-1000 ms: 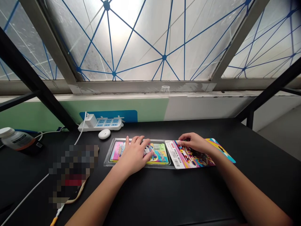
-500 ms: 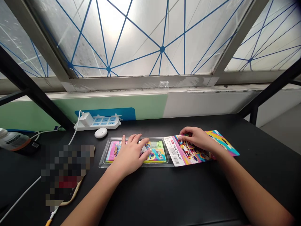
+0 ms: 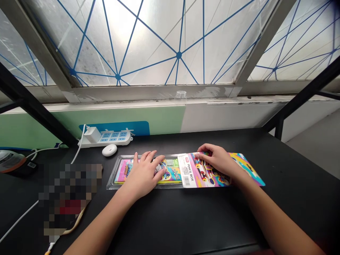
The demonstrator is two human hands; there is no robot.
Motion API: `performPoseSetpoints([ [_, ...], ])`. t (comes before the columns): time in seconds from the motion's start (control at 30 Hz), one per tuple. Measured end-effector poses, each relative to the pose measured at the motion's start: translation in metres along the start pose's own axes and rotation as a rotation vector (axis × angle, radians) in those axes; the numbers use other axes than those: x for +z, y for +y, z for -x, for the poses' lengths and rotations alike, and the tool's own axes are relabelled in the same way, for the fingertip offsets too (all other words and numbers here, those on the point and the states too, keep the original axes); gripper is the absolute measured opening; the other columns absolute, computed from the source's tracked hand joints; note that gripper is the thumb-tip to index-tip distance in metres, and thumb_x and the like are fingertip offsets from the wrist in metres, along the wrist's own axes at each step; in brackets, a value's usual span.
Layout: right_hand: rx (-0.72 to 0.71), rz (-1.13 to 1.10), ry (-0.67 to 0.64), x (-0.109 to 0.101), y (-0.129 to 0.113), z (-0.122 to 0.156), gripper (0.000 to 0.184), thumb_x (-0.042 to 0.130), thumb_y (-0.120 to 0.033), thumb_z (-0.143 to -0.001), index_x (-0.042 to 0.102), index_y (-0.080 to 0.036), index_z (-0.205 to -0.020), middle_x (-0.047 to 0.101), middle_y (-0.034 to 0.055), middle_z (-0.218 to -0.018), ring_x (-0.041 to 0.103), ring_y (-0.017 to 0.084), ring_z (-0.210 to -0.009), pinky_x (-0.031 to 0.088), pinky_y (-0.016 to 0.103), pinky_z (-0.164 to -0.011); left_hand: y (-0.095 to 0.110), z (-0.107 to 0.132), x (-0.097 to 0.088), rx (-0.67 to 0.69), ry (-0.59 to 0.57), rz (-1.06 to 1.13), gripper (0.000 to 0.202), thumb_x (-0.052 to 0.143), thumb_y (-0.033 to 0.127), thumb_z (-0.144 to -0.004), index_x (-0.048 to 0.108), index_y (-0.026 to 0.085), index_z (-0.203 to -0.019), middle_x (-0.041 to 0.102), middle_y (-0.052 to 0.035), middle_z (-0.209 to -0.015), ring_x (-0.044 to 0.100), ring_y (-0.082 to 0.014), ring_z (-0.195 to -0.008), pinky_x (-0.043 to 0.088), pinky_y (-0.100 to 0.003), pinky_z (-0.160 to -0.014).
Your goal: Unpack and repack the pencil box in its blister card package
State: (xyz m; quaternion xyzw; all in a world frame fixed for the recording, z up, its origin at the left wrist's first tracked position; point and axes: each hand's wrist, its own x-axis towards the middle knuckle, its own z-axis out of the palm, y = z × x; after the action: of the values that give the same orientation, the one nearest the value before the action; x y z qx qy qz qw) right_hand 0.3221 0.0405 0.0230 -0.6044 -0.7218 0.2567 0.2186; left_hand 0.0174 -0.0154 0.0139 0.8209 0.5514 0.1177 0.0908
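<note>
A colourful pencil box in a clear plastic blister tray [image 3: 124, 171] lies flat on the black table [image 3: 186, 212]. My left hand [image 3: 143, 173] rests flat on top of it, fingers spread. Right of it lies the printed backing card [image 3: 239, 166], marked "PENCIL BOX", its left edge overlapping the tray. My right hand [image 3: 216, 161] presses on the card with the fingers curled down near the card's far edge.
A white power strip [image 3: 106, 138] with a plugged charger and a small white oval case [image 3: 109, 150] sit at the back left. A bottle [image 3: 10, 161] lies at the far left, cables run along the left. Black frame bars stand on both sides.
The backing card has slid left with my right hand and now overlaps the tray more. My left hand stays on the pencil box. The view has shifted slightly.
</note>
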Motion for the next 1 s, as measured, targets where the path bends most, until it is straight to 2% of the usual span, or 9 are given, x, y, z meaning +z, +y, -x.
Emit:
performPoseSetpoints([
  [0.13,-0.032,-0.018,-0.042,0.023,-0.016,0.005,0.031,0.059,-0.054,-0.087,0.066,-0.024,-0.092,0.072,0.0045,-0.091,0.063,0.022,-0.078,0.047,0.032,-0.066,0.011,0.0,0.0,0.011,0.05,0.096,0.036,0.044,0.046,-0.1,0.057,0.032,-0.131,0.047,-0.0089,-0.152,0.036,-0.0323,-0.142,0.018,-0.07,-0.114],
  [0.27,-0.072,0.005,-0.03,0.038,-0.025,0.006,0.032,0.054,-0.054,-0.091,0.065,-0.025,-0.09,0.07,0.0047,-0.097,0.064,0.022,-0.083,0.047,0.033,-0.072,0.027,0.001,-0.001,0.02,0.106,0.318,0.033,0.045,0.045,-0.101,0.058,0.029,-0.127,0.048,-0.0074,-0.15,0.036,-0.0282,-0.143,0.018,-0.061,-0.119],
  [0.37,-0.08,0.026,-0.041,0.037,-0.021,0.005,0.033,0.053,-0.055,-0.091,0.066,-0.025,-0.09,0.069,0.005,-0.096,0.064,0.022,-0.083,0.047,0.033,-0.071,0.03,0.002,-0.003,0.002,0.151,0.51,0.031,0.046,0.043,-0.101,0.058,0.029,-0.126,0.048,-0.0074,-0.15,0.039,-0.026,-0.142,0.032,-0.051,-0.117],
  [0.47,-0.066,0.062,-0.053,0.027,-0.007,0.002,0.037,0.053,-0.058,-0.089,0.067,-0.024,-0.091,0.071,0.0057,-0.093,0.064,0.023,-0.081,0.048,0.033,-0.071,0.022,0.0,-0.009,-0.016,0.25,0.618,0.027,0.049,0.04,-0.1,0.062,0.027,-0.12,0.05,-0.0076,-0.148,0.045,-0.0251,-0.138,0.043,-0.042,-0.109],
  [0.6,-0.006,0.016,-0.205,0.0,0.018,-0.002,0.047,0.058,-0.065,-0.083,0.07,-0.023,-0.099,0.073,0.0062,-0.09,0.064,0.024,-0.078,0.049,0.034,-0.066,0.0,-0.004,-0.015,-0.069,0.395,0.636,0.022,0.051,0.037,-0.098,0.066,0.026,-0.11,0.057,-0.0054,-0.141,0.049,-0.0245,-0.133,0.041,-0.041,-0.109],
  [0.67,0.001,-0.029,-0.291,-0.013,0.03,-0.003,0.051,0.067,-0.063,-0.077,0.069,-0.023,-0.109,0.073,0.007,-0.1,0.067,0.027,-0.088,0.053,0.035,-0.074,-0.01,-0.008,-0.012,-0.137,0.424,0.706,0.023,0.05,0.038,-0.099,0.066,0.025,-0.109,0.059,-0.0051,-0.139,0.051,-0.0245,-0.131,0.042,-0.04,-0.108],
  [0.73,-0.002,-0.036,-0.3,-0.021,0.038,-0.003,0.058,0.074,-0.059,-0.073,0.066,-0.024,-0.118,0.071,0.0087,-0.115,0.066,0.031,-0.104,0.053,0.038,-0.088,-0.017,-0.011,-0.006,-0.194,0.431,0.803,0.025,0.048,0.039,-0.1,0.065,0.024,-0.108,0.062,-0.0054,-0.135,0.055,-0.0241,-0.127,0.043,-0.038,-0.106],
  [0.87,-0.011,0.014,-0.267,-0.016,0.033,-0.006,0.064,0.075,-0.058,-0.072,0.063,-0.025,-0.125,0.067,0.012,-0.126,0.062,0.036,-0.116,0.051,0.044,-0.097,-0.021,-0.016,0.002,-0.234,0.428,0.902,0.028,0.045,0.041,-0.101,0.065,0.021,-0.105,0.07,-0.0051,-0.12,0.063,-0.0219,-0.113,0.047,-0.033,-0.098],
  [1.0,-0.074,0.1,-0.256,0.01,-0.002,-0.014,0.068,0.072,-0.062,-0.072,0.061,-0.024,-0.127,0.065,0.0126,-0.128,0.061,0.034,-0.118,0.05,0.043,-0.099,-0.021,-0.014,-0.001,-0.231,0.446,0.907,0.033,0.041,0.045,-0.102,0.064,0.022,-0.105,0.071,-0.0033,-0.113,0.065,-0.0203,-0.105,0.049,-0.03,-0.091],
])
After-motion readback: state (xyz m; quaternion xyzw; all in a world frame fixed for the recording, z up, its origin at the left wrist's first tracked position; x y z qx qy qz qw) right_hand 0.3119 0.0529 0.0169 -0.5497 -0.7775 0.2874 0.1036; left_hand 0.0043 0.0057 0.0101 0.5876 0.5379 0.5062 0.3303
